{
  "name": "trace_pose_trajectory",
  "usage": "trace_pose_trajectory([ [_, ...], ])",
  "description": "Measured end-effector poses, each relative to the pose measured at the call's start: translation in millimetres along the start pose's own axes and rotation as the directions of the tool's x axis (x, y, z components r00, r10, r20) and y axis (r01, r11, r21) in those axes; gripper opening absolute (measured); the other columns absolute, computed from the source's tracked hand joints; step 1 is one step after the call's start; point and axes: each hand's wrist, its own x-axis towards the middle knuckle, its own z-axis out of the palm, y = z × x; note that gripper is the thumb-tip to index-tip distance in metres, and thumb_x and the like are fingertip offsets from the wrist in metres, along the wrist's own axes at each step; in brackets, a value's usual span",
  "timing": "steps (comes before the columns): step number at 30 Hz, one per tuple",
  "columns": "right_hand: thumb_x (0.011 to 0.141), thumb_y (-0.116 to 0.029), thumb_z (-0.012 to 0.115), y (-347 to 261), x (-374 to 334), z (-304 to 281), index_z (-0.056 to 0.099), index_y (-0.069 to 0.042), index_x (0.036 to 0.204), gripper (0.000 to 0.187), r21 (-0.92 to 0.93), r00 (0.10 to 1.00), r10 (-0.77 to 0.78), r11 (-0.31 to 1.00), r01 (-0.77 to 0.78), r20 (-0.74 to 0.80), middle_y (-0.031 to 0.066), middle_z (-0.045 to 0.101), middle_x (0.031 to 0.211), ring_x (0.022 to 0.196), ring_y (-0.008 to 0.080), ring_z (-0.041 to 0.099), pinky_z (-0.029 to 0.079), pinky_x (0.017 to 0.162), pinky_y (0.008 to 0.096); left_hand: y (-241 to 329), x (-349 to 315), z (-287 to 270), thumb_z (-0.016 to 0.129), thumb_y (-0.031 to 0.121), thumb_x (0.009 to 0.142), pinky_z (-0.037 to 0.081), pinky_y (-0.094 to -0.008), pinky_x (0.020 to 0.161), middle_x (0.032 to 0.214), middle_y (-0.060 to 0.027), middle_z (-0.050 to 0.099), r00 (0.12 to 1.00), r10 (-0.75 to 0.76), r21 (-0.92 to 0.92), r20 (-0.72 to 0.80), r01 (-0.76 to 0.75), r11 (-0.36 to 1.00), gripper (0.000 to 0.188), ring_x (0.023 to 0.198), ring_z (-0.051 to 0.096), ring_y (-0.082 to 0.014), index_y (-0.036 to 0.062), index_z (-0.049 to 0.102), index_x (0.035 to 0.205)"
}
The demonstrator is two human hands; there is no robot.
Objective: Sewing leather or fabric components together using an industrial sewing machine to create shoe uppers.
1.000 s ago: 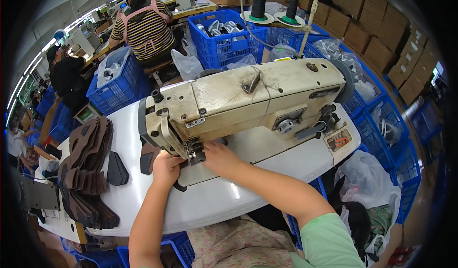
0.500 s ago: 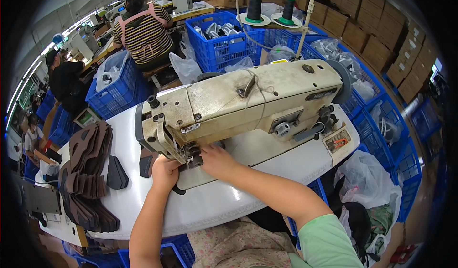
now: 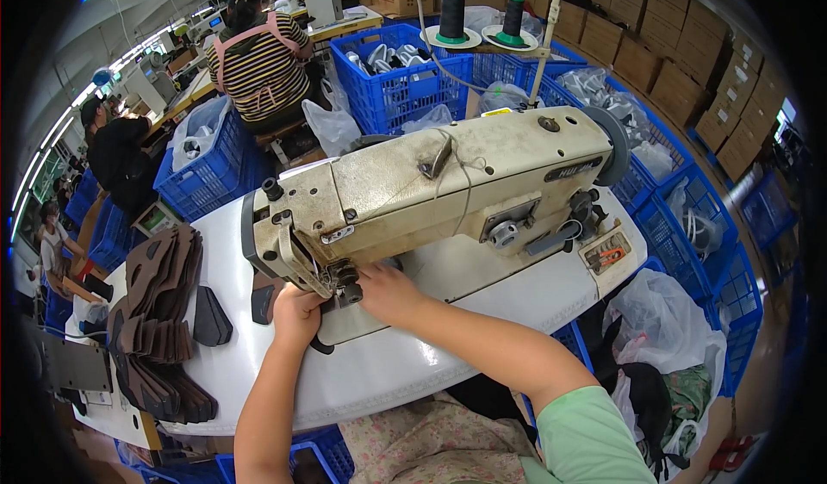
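A worn cream sewing machine (image 3: pixel 448 191) stands on a white table in front of me, with both my hands at its needle end. My left hand (image 3: pixel 297 313) is closed with curled fingers, just left of the needle area; what it pinches is hidden. Beside it lies a brown and black cut piece (image 3: pixel 265 296), partly covered by the machine head. My right hand (image 3: pixel 386 293) reaches under the machine arm, its fingertips hidden behind the presser parts (image 3: pixel 346 284). Stacked brown cut pieces (image 3: pixel 155 312) and a small dark grey stack (image 3: pixel 212 316) lie to the left.
Two dark thread cones (image 3: pixel 451 17) stand behind the machine. Blue crates (image 3: pixel 392 75) with bagged goods line the back and right. An orange-handled tool (image 3: pixel 608 258) lies in a tray in the tabletop. Plastic bags (image 3: pixel 659 320) sit at right; two people work at back left.
The whole view has shifted very slightly. Both hands stay at the needle end, with almost no visible movement.
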Motion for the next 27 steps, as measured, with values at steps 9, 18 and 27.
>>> trace_pose_trajectory([
  [9,0.08,-0.015,0.059,-1,1,-1,0.07,-0.004,0.075,0.016,0.019,0.999,-0.004,1.0,0.005,-0.045,0.0068,0.064,0.1,0.103,0.0244,0.056,0.048,0.09,0.036,-4,-2,2,0.064,-0.006,0.072,0.053,-0.0361,0.079,0.095,-0.0129,0.072,1.0,0.021,-0.022,-0.023,-0.022,1.0,0.024,0.092,0.067,-0.0319,0.0085,0.077,0.086],
  [18,0.081,-0.015,0.06,-1,2,-2,0.07,-0.003,0.075,0.016,0.028,1.0,0.009,1.0,-0.009,-0.015,0.0077,0.063,0.098,0.102,0.0241,0.057,0.049,0.089,0.036,-6,-2,3,0.064,-0.006,0.072,0.053,-0.036,0.079,0.095,-0.0115,0.072,0.999,0.026,-0.012,-0.024,-0.026,1.0,0.023,0.092,0.067,-0.0309,0.0087,0.077,0.084],
  [27,0.081,-0.014,0.059,1,2,-12,0.069,-0.003,0.083,0.015,0.059,0.998,0.041,0.997,-0.044,0.05,0.0072,0.063,0.099,0.103,0.024,0.057,0.05,0.088,0.0365,0,-2,-1,0.062,-0.007,0.071,0.052,-0.0366,0.081,0.096,-0.0124,0.071,1.0,-0.003,-0.008,-0.014,0.003,1.0,0.026,0.094,0.066,-0.0321,0.0084,0.077,0.085],
])
